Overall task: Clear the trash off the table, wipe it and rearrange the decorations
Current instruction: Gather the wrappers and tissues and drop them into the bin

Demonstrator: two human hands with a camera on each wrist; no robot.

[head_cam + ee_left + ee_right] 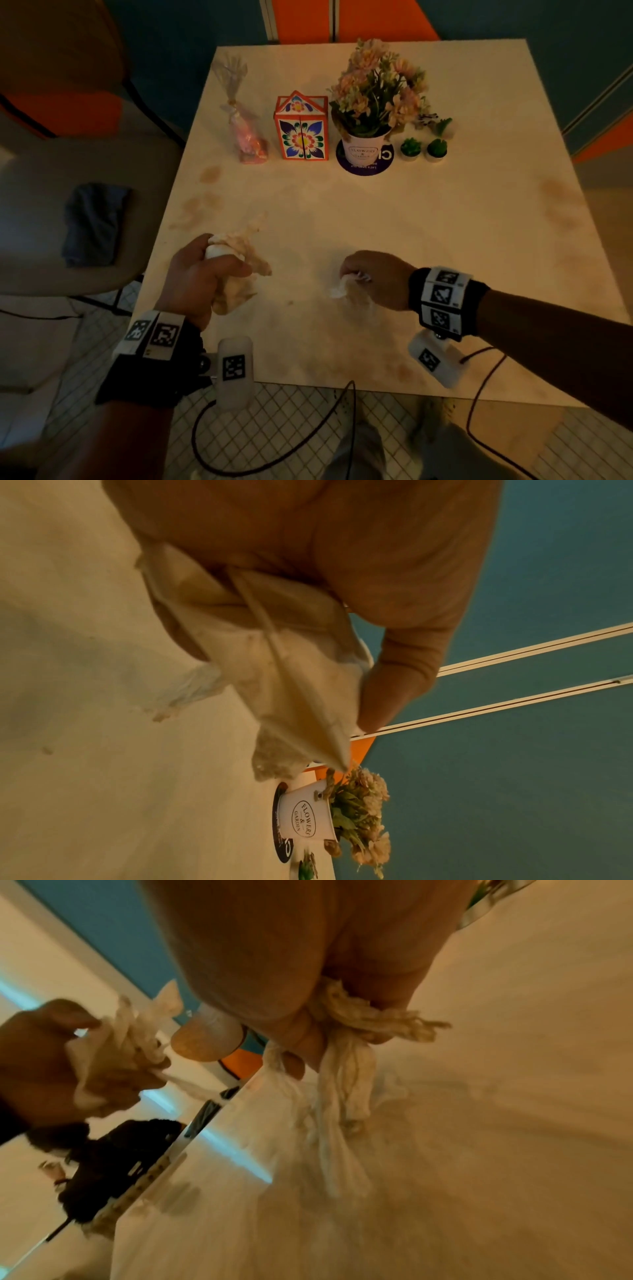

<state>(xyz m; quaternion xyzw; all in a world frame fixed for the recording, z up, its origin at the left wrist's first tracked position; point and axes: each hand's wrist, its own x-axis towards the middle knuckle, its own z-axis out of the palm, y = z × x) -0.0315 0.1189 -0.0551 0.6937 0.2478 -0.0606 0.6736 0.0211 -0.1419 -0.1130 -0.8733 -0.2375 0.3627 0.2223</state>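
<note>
My left hand [205, 274] grips a bundle of crumpled, stained napkins [239, 270] above the table's near left part; the wrist view shows the napkins [281, 669] squeezed under the thumb. Further right, my right hand [373, 277] pinches a torn white tissue [346, 284] whose loose end hangs down to the tabletop [346, 1110]. Decorations stand in a row at the back: a cellophane gift bag [245, 137], a floral box [301, 132], a flower pot [364, 150] on a dark coaster [363, 168], and small green succulents [423, 149].
The pale table [428, 240] carries brownish stains at left [209, 173] and right [558, 192]. A chair at left holds a dark folded cloth [92, 224]. Cables hang below the near edge over a tiled floor.
</note>
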